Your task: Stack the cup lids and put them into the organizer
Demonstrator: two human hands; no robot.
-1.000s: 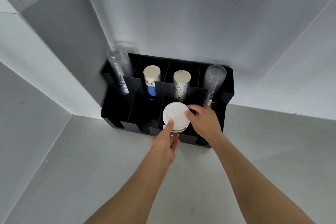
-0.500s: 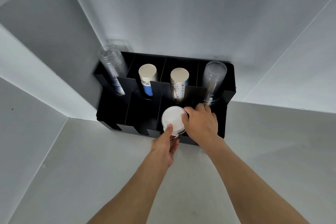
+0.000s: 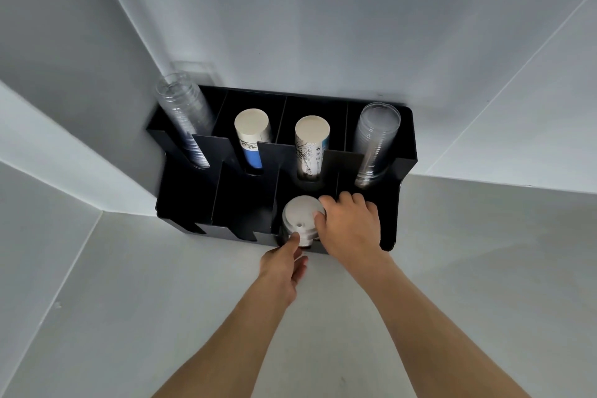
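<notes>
A stack of white cup lids (image 3: 302, 215) sits in the third front compartment of the black organizer (image 3: 193, 200), which stands against the back wall. My right hand (image 3: 352, 226) grips the stack's right edge from above, fingers curled over the compartment. From the front, my left hand (image 3: 284, 265) touches the stack's near edge with the thumb, its other fingers loose below. The lower lids are hidden inside the slot.
In the organizer's back row stand two stacks of clear plastic cups (image 3: 182, 119) (image 3: 374, 142) at the ends and two stacks of paper cups (image 3: 252, 136) (image 3: 310, 145) between them. The two front compartments to the left are empty. White walls close in behind and at left.
The lid stack has gone down from above the front compartment into it, both hands following. The camera has moved closer to the organizer.
</notes>
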